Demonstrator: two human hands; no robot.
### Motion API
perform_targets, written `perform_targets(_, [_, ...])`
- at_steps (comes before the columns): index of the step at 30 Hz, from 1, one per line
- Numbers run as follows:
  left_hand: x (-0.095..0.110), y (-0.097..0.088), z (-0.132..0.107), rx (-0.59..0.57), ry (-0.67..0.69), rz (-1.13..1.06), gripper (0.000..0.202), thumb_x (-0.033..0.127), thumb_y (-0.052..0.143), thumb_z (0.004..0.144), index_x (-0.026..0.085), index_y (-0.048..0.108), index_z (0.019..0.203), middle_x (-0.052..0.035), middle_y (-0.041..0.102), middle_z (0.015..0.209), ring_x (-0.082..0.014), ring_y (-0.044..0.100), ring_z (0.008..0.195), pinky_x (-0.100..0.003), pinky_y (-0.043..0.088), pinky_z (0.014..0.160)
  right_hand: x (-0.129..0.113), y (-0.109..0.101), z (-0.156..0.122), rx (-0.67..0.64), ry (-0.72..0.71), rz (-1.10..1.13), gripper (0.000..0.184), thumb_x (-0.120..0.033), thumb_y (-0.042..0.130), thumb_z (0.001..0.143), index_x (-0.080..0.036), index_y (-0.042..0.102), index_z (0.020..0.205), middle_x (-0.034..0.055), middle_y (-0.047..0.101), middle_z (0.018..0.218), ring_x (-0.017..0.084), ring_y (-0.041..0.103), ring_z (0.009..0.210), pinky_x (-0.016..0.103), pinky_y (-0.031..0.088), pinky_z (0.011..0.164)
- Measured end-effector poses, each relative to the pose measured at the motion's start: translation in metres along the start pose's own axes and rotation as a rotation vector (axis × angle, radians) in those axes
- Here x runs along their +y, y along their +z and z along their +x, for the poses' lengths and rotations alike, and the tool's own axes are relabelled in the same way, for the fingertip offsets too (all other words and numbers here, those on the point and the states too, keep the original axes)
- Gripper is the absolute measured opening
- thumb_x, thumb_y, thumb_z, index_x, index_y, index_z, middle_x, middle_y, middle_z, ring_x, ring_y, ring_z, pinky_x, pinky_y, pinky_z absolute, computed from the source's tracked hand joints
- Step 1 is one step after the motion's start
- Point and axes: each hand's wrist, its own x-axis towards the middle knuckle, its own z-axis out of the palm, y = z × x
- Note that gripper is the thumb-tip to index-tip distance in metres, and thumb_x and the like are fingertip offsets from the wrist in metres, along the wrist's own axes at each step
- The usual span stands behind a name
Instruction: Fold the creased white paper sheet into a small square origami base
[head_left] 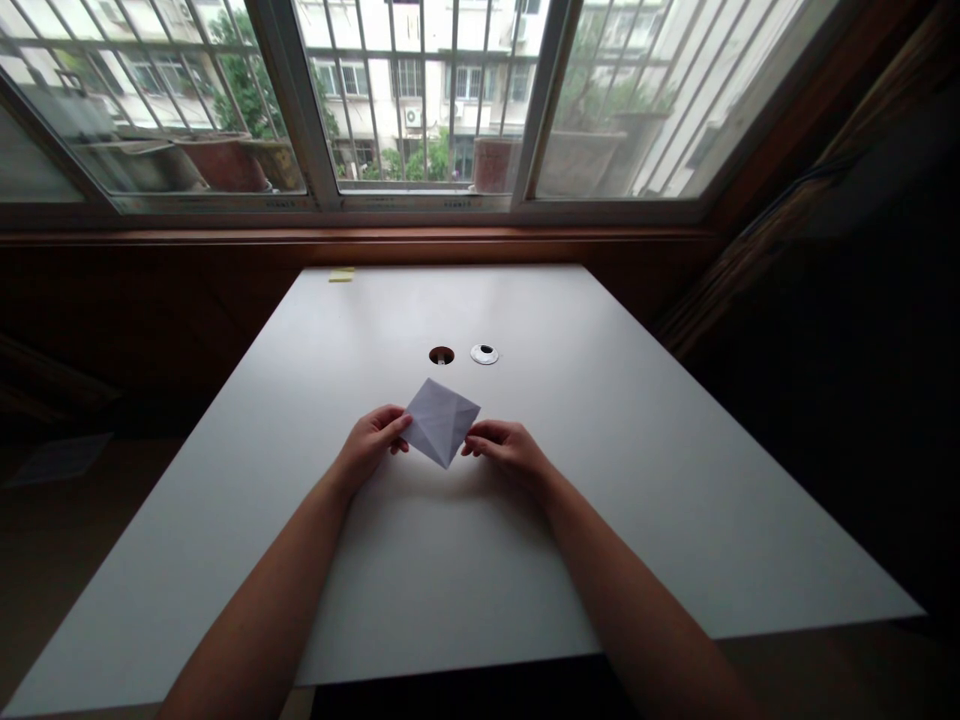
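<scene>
A folded sheet of white paper (439,420), diamond-shaped with crease lines, is held up over the middle of the table. My left hand (373,437) pinches its left corner, thumb on the near face and fingers behind. At the right corner, my right hand (506,445) has its thumb and fingers closed on the paper's lower right edge. One corner of the paper points down toward me and another points away toward the window.
The white table (645,530) has a round hole (442,356), with a white ring-shaped cap (484,355) beside it. A yellow sticky strip (341,275) lies at the far left edge. Beyond the table stands a barred window (420,110) with flower pots (221,163) outside.
</scene>
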Motion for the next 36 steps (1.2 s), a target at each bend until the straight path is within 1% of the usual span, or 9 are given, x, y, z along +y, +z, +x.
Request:
perform_targets(3, [0.001, 0.002, 0.000, 0.002, 0.010, 0.005, 0.036, 0.048, 0.070, 0.079, 0.015, 0.066, 0.094, -0.0026, 0.066, 0.075, -0.0107, 0.058, 0.055, -0.022, 0.041, 0.050, 0.000, 0.000, -0.001, -0.013, -0.002, -0.004, 0.028, -0.043, 0.068, 0.080, -0.017, 0.073, 0.090, 0.0073, 0.075, 0.078, 0.018, 0.066, 0.071, 0.032, 0.053, 0.069])
perform_targets(8, [0.000, 0.004, 0.000, 0.008, 0.036, 0.030, 0.036, 0.048, 0.069, 0.080, 0.015, 0.065, 0.094, -0.0013, 0.064, 0.070, -0.0111, 0.058, 0.055, -0.021, 0.040, 0.050, -0.001, -0.001, -0.001, -0.019, -0.006, -0.020, 0.027, -0.041, 0.068, 0.081, -0.016, 0.074, 0.090, 0.0070, 0.075, 0.077, 0.017, 0.066, 0.069, 0.030, 0.052, 0.069])
perform_targets(14, [-0.001, 0.004, 0.001, 0.012, 0.062, 0.050, 0.036, 0.049, 0.068, 0.081, 0.015, 0.064, 0.095, -0.0027, 0.066, 0.074, -0.0125, 0.060, 0.057, -0.023, 0.042, 0.052, -0.008, 0.000, -0.001, -0.013, -0.002, -0.026, 0.030, -0.045, 0.068, 0.081, -0.016, 0.075, 0.088, 0.0076, 0.074, 0.076, 0.018, 0.066, 0.068, 0.031, 0.053, 0.067])
perform_targets(19, [0.000, 0.005, 0.001, 0.007, 0.070, 0.053, 0.035, 0.047, 0.067, 0.082, 0.015, 0.064, 0.095, -0.0029, 0.066, 0.075, -0.0126, 0.060, 0.058, -0.023, 0.043, 0.053, -0.004, 0.000, -0.001, -0.006, -0.003, -0.016, 0.032, -0.046, 0.068, 0.080, -0.016, 0.074, 0.088, 0.0078, 0.074, 0.076, 0.018, 0.066, 0.068, 0.031, 0.053, 0.068])
perform_targets(27, [-0.001, 0.005, 0.001, -0.026, 0.077, 0.055, 0.035, 0.047, 0.066, 0.083, 0.015, 0.064, 0.097, -0.0045, 0.068, 0.078, -0.0134, 0.061, 0.060, -0.024, 0.044, 0.054, 0.001, -0.003, 0.001, 0.005, 0.010, 0.019, 0.028, -0.042, 0.068, 0.081, -0.016, 0.073, 0.089, 0.0074, 0.074, 0.077, 0.017, 0.065, 0.069, 0.031, 0.052, 0.068])
perform_targets(31, [0.002, 0.005, 0.000, -0.051, 0.075, 0.095, 0.035, 0.046, 0.066, 0.084, 0.014, 0.064, 0.098, -0.0050, 0.068, 0.077, -0.0141, 0.062, 0.062, -0.025, 0.045, 0.056, 0.004, -0.005, 0.002, 0.040, 0.004, 0.022, 0.026, -0.041, 0.067, 0.082, -0.016, 0.072, 0.089, 0.0070, 0.074, 0.077, 0.016, 0.064, 0.068, 0.030, 0.051, 0.068])
perform_targets(36, [0.003, 0.005, 0.000, -0.107, 0.090, 0.117, 0.035, 0.045, 0.065, 0.085, 0.014, 0.064, 0.101, -0.0039, 0.067, 0.072, -0.0147, 0.062, 0.062, -0.025, 0.047, 0.058, 0.008, -0.004, 0.004, 0.097, -0.018, -0.020, 0.021, -0.035, 0.065, 0.082, -0.017, 0.071, 0.091, 0.0061, 0.073, 0.080, 0.017, 0.065, 0.070, 0.030, 0.052, 0.069])
